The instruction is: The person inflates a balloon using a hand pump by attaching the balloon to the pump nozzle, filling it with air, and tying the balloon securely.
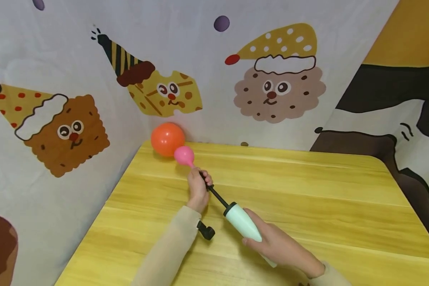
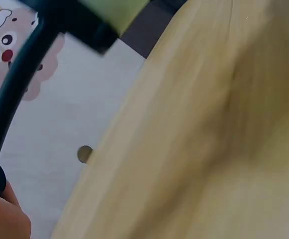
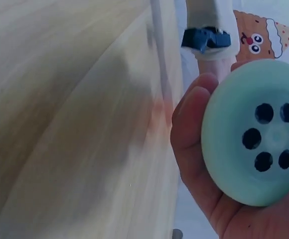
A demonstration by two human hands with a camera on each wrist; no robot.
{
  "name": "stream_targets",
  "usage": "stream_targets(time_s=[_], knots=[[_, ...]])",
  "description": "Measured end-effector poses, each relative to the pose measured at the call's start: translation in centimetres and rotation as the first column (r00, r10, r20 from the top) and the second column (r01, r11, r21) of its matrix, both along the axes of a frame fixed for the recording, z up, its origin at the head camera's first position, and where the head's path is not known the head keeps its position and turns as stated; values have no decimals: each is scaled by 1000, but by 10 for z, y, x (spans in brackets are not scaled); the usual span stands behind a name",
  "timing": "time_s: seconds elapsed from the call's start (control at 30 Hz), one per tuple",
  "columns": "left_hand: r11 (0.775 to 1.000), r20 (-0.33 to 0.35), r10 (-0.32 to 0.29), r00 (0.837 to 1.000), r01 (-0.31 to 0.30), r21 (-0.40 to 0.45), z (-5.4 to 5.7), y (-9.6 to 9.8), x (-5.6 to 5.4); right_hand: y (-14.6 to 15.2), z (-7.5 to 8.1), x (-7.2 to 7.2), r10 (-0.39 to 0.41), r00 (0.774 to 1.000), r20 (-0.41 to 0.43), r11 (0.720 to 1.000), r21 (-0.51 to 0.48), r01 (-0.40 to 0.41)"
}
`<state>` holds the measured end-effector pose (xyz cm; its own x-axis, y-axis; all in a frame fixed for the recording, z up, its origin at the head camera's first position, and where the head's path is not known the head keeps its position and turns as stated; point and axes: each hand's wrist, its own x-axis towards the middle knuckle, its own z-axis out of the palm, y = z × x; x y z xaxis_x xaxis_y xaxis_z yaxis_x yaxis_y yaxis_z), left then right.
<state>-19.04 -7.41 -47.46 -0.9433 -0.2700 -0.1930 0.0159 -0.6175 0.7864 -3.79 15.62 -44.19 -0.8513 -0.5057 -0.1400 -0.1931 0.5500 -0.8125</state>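
A mint-green hand balloon pump [image 1: 244, 222] with a black rod stretches between both hands. My right hand [image 1: 277, 242] grips its green barrel; the right wrist view shows the barrel's round end [image 3: 234, 134], pierced by several holes, within the curled fingers. My left hand [image 1: 199, 186] holds the pump's black nozzle end together with the neck of a small, partly filled pink balloon [image 1: 184, 155]. In the left wrist view the black rod [image 2: 15, 94] runs up from the edge of the left hand [image 2: 5, 214]. How the neck sits on the nozzle is hidden by the fingers.
A large inflated orange balloon [image 1: 167, 139] rests at the table's far left corner, behind the pink one. The wood-grain table [image 1: 307, 190] meets a cloth backdrop [image 1: 207, 119] printed with cartoon biscuits. A black strap mount [image 1: 205, 230] sits on the left wrist.
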Motion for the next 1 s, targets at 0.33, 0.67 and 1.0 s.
stream_targets(time_s=[0.33, 0.67, 1.0], knots=[[989, 49, -137, 989, 139, -57, -3, 33, 23, -21, -8, -27, -32, 999, -22, 998, -52, 31], [995, -2, -80, 997, 80, -62, 13, 20, 2, -11, 0, -9, -59, 998, 12, 996, -58, 60], [996, -15, -83, 996, 83, 21, 2, 31, 17, 12, -1, 14, -24, 999, -26, 999, -44, 23]])
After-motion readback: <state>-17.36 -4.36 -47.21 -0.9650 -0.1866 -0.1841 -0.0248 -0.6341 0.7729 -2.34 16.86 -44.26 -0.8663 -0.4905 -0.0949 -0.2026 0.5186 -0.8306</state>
